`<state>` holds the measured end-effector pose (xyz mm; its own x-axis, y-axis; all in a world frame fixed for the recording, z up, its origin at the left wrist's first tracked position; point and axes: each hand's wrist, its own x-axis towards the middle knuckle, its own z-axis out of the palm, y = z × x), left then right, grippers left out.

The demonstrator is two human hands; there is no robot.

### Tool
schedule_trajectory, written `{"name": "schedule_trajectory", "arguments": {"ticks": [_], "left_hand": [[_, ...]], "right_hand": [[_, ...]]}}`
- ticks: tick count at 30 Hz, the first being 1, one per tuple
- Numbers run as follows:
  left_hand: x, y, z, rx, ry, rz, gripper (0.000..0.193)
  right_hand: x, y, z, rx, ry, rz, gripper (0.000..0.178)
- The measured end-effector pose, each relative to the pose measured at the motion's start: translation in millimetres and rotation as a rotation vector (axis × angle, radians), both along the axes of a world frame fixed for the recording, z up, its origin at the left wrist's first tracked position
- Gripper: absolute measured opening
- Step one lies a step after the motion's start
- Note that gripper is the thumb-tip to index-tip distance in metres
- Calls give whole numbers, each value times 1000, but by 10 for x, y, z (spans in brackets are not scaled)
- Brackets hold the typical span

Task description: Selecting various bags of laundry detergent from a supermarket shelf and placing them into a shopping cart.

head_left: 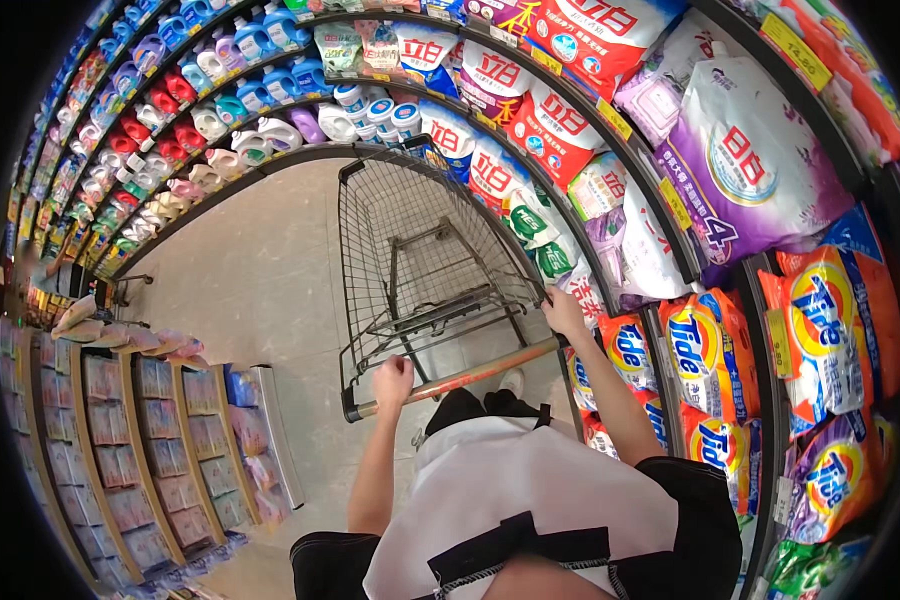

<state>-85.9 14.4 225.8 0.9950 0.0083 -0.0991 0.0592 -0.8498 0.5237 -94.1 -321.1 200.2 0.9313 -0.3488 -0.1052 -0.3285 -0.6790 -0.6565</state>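
Note:
An open wire shopping cart (410, 240) with a dark frame stands in front of me, and only its wire mesh and frame show inside the basket. Its worn handle bar (480, 374) crosses close to my body. My left hand (394, 377) is curled closed just beyond the bar's left part, its wrist over the bar; what its fingers hold, if anything, is hidden. At the bar's right end, my right hand (566, 312) is closed at the cart's side rim, beside the shelf. White-and-green pouches (542, 235) lie on the shelf near that hand.
Shelves with large detergent bags (740, 160) curve close along the right. Orange powder bags (705, 350) sit lower there. Rows of coloured bottles (250, 85) fill the far left shelving. A low rack of small packs (130, 430) stands left, beside the grey floor (260, 240).

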Motion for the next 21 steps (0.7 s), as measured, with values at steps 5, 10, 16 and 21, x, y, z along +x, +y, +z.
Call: {"name": "schedule_trajectory", "arguments": {"ticks": [5,10,16,21], "left_hand": [[-328,30,52,-9,89,-139,26],[-738,205,41,-252,-75,-209,19],[-978,866,86,40,-450,-74,31],[-1094,1045,140,250,73,131,45]], "right_hand": [[-402,61,26,-134,55,-12,24],[-820,117,65,-266,212,-65,27],[-1267,356,217,-287,408,-155,28],[-1636,482,95,-329,344,-204,28]]}}
